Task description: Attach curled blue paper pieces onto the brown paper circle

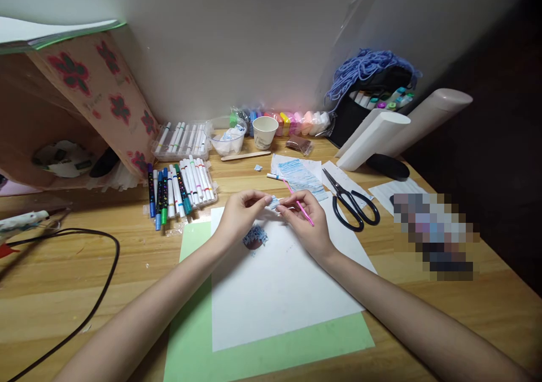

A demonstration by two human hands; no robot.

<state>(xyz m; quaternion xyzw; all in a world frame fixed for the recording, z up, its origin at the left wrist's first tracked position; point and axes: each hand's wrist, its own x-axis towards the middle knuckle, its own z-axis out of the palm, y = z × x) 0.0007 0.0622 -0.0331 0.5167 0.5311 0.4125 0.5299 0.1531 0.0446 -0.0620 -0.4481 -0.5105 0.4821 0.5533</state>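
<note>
Between my left hand and my right hand is a small piece of blue-striped paper, pinched by the fingertips of both. A thin pink stick also lies in my right hand, slanting across the fingers. Below the hands is a white sheet on a larger green sheet. On the white sheet, a brown round shape carries a tuft of crumpled blue paper bits, close to my left wrist. Behind my right hand lies a blue-coloured paper strip with a marker beside it.
Black-handled scissors lie to the right. Several markers are at the left, with a clear bowl, a paper cup and a wooden stick behind. A black cable curves across the left side; white rolls stand at the right.
</note>
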